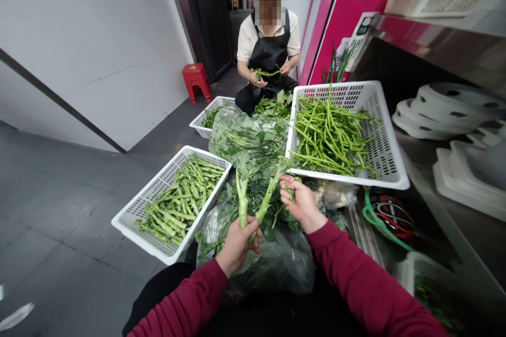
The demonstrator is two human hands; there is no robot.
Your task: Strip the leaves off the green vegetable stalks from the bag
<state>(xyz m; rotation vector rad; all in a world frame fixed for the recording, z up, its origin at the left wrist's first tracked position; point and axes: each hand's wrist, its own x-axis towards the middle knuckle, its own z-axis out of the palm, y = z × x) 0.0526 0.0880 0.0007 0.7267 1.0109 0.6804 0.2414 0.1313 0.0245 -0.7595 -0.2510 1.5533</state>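
My left hand is closed around the lower ends of two thick green vegetable stalks, which point up and fan apart. They look like broccoli shoots with small leafy tips. Just right of them, my right hand is closed with a few torn green leaves in its fingers. Below both hands lies a clear plastic bag with a heap of dark leafy greens. To the left, a white basket holds trimmed stalks of the same kind.
Another white basket, full of long thin green stems, sits at the right. A co-worker in a black apron sits opposite, holding a green stem. Behind are a red stool and a smaller basket. White plastic parts fill the right shelf.
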